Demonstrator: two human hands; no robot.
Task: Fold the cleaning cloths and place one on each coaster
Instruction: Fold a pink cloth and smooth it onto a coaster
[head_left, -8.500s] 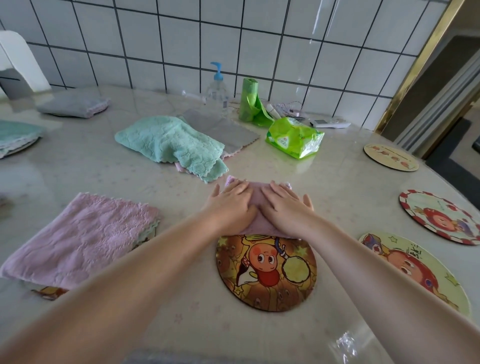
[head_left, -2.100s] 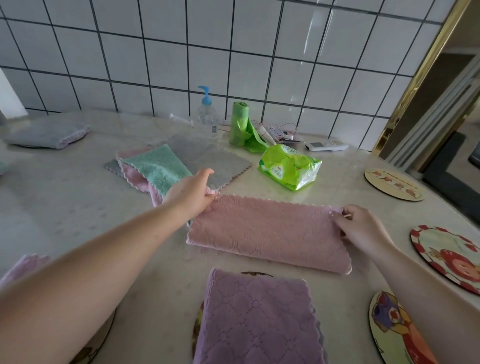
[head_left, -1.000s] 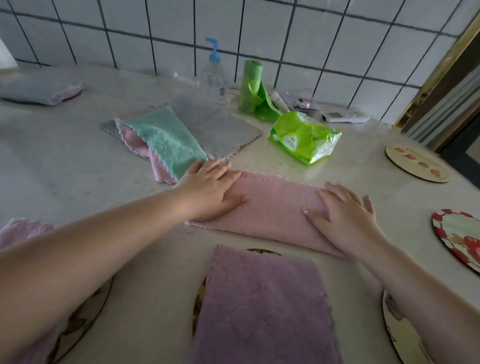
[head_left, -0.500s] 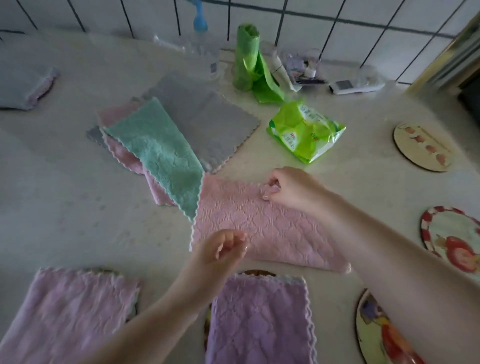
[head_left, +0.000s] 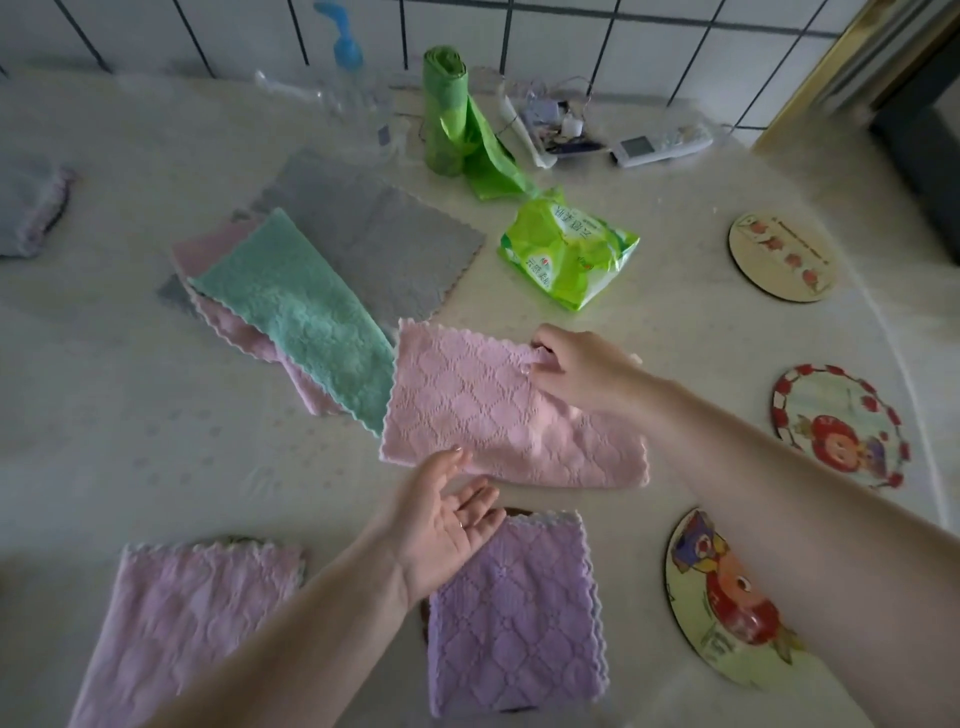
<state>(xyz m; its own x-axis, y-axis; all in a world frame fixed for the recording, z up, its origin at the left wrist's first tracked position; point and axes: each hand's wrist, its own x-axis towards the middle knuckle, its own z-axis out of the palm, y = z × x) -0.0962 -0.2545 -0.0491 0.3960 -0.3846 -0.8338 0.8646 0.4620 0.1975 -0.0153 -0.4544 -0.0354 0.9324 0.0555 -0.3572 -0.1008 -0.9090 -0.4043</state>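
A pink cloth (head_left: 483, 410), folded into a strip, lies mid-table. My right hand (head_left: 576, 371) pinches its far edge. Palm up with fingers spread, my left hand (head_left: 441, 514) hovers at the strip's near left corner. A folded purple cloth (head_left: 514, 618) covers a coaster (head_left: 511, 512) just below. To the left, a folded pink cloth (head_left: 176, 629) covers another coaster. Bare coasters lie at the right: a cartoon one (head_left: 727, 603), a red-rimmed one (head_left: 841, 426) and a pale one (head_left: 782, 257). Unfolded green (head_left: 296, 312), pink (head_left: 218, 249) and grey (head_left: 374, 234) cloths are piled behind.
At the back stand a pump bottle (head_left: 353, 93), a green bag roll (head_left: 447, 109), a green packet (head_left: 566, 249), a remote (head_left: 660, 148) and cables. A folded grey cloth (head_left: 28, 208) sits far left. The tiled wall runs behind; the table edge curves at right.
Both hands left off pressing the strip flat. My right hand moved to pinch its far edge, and my left hand lifted off and turned palm up. The camera tilted further down.
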